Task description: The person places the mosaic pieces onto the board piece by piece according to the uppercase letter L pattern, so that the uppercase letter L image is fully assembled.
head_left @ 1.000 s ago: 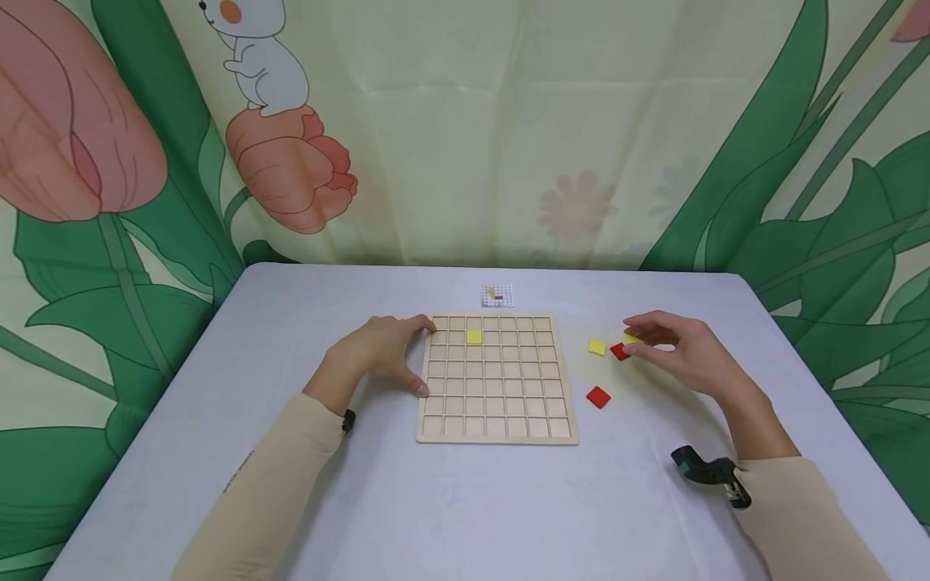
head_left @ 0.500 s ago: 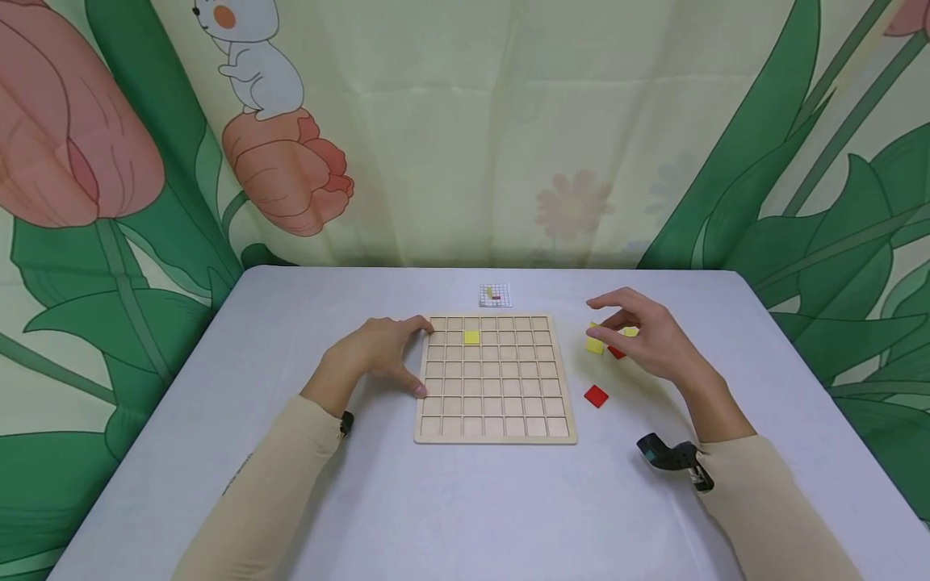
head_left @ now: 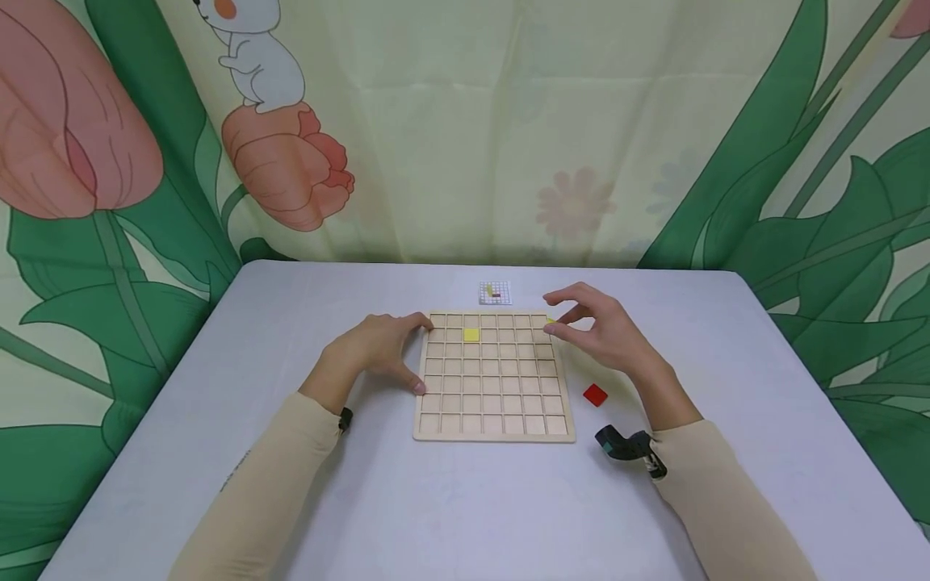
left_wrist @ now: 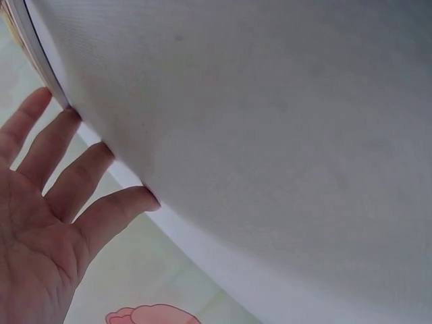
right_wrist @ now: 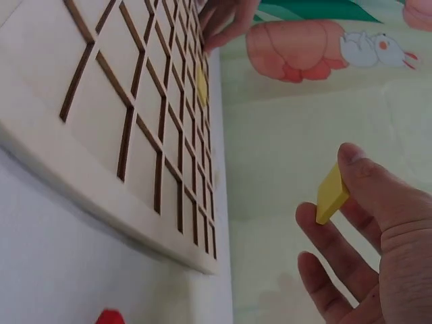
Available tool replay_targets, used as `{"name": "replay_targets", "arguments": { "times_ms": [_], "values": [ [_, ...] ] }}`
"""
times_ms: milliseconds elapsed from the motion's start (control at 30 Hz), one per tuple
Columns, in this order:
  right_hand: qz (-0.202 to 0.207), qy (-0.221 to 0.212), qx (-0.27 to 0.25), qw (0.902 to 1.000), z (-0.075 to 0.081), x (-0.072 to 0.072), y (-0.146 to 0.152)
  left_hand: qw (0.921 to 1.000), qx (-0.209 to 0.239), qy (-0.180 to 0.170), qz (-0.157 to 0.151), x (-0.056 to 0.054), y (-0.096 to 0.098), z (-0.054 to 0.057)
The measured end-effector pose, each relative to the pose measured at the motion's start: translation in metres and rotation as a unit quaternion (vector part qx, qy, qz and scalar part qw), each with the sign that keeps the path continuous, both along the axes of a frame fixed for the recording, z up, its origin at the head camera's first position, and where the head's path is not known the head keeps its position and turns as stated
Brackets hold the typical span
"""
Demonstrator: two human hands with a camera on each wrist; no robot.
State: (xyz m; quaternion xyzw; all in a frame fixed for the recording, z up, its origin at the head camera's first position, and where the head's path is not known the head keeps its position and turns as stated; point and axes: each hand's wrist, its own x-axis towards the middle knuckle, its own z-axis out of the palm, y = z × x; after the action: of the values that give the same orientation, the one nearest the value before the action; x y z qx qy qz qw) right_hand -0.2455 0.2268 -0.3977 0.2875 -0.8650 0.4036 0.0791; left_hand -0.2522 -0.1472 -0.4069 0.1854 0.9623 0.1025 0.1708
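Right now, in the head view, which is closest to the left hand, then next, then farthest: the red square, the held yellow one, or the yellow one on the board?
1. Yellow square on the board: right of the left hand.
2. Held yellow square: in the right hand, near the board's corner.
3. Red square: on the table, right side.

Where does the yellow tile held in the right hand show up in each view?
Head: right of centre, the yellow tile is a thin sliver at the right hand's fingertips, by the board's upper right corner.
Left wrist: not in the picture.
Right wrist: right of centre, slightly below the middle, pinched by thumb and finger.
Shared landmark: the left hand, visible in all three, partly at the right wrist view's top edge.
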Motion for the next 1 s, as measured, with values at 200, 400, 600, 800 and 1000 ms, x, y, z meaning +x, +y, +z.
{"name": "replay_targets", "arguments": {
  "times_ms": [200, 400, 600, 800, 1000],
  "values": [
    [0.017, -0.008, -0.012, 0.9997, -0.002, -0.005, -0.021, 1.0000, -0.002, -0.004, -0.008, -0.001, -0.001, -0.001],
    [0.028, -0.015, -0.013, 0.9994, -0.002, -0.014, -0.041, 0.9999, -0.006, 0.002, -0.009, -0.002, -0.003, -0.002],
    [0.042, -0.028, -0.031, 0.9982, -0.005, -0.019, -0.058, 0.9999, -0.005, 0.001, -0.014, -0.003, -0.001, 0.001],
    [0.062, -0.053, -0.058, 0.9950, -0.014, -0.019, -0.081, 0.9998, -0.013, -0.005, -0.010, -0.001, -0.002, 0.000],
    [0.065, -0.069, -0.058, 0.9938, -0.023, -0.021, -0.094, 0.9998, -0.003, 0.002, -0.021, 0.000, -0.003, 0.001]
  ]
}}
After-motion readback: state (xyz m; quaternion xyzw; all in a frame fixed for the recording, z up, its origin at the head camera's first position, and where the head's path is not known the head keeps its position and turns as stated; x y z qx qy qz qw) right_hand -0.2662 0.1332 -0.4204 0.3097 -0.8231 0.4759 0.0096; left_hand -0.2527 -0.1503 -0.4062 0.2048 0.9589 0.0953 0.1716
